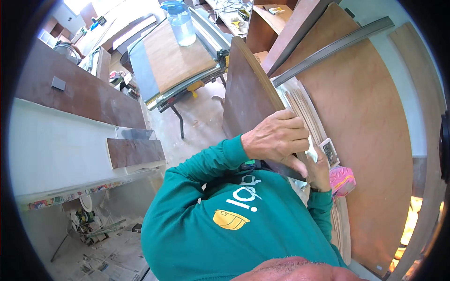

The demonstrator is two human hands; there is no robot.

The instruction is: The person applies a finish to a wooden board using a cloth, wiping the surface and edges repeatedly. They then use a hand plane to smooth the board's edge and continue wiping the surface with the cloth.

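Note:
My left hand (275, 137) reaches across my chest with its fingers curled in at the edge of a dark brown panel (246, 86). Its thumb points down along the edge, and what lies inside the fingers is hidden. Just beside it, my right hand (320, 172) is closed, with a small white piece (311, 151) showing at its thumb. I cannot tell whether that piece is paper or cloth. The panel stands on edge in front of me, tilted, its long edge running away from my hands.
Large wooden sheets (361, 131) lean at the right, with thin wooden strips (304, 110), a pink bundle (342, 181) and a metal bar (333, 49) by them. Ahead, a table saw (145, 77) carries a board (173, 61) and a water jug (182, 25). Shelving (61, 140) stands left.

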